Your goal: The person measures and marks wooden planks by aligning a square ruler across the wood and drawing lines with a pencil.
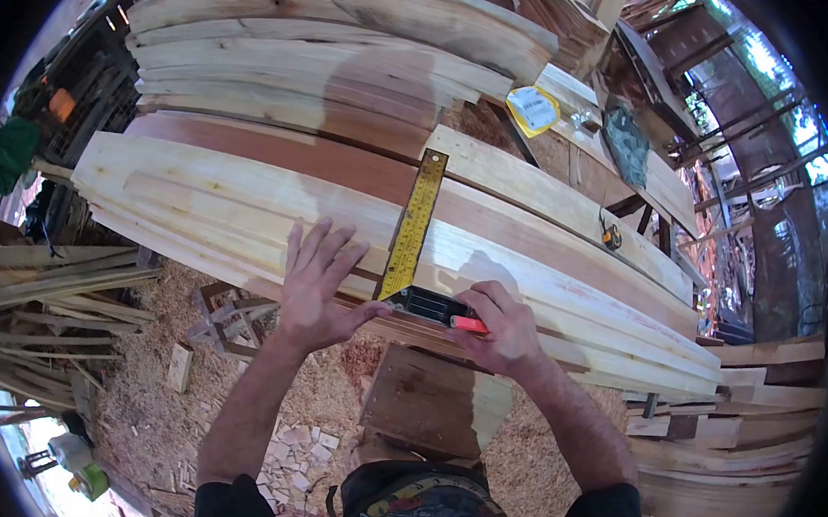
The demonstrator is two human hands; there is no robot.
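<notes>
A yellow-bladed try square (414, 223) lies across the pale boards (526, 255), its black handle against their near edge. My left hand (319, 286) rests with spread fingers on the boards just left of the square, its thumb reaching to the corner where blade and handle meet. My right hand (502, 327) has its fingers closed around the right end of the black handle and a small red object (469, 325). Which fingers bear on the red object is hard to make out.
Stacked planks (303, 56) lie beyond the boards. A tape measure (612, 236) and a yellow-and-white packet (532, 110) sit at the right back. Below, a wooden block (421, 399) stands over shavings; more timber (731, 453) is piled at the right.
</notes>
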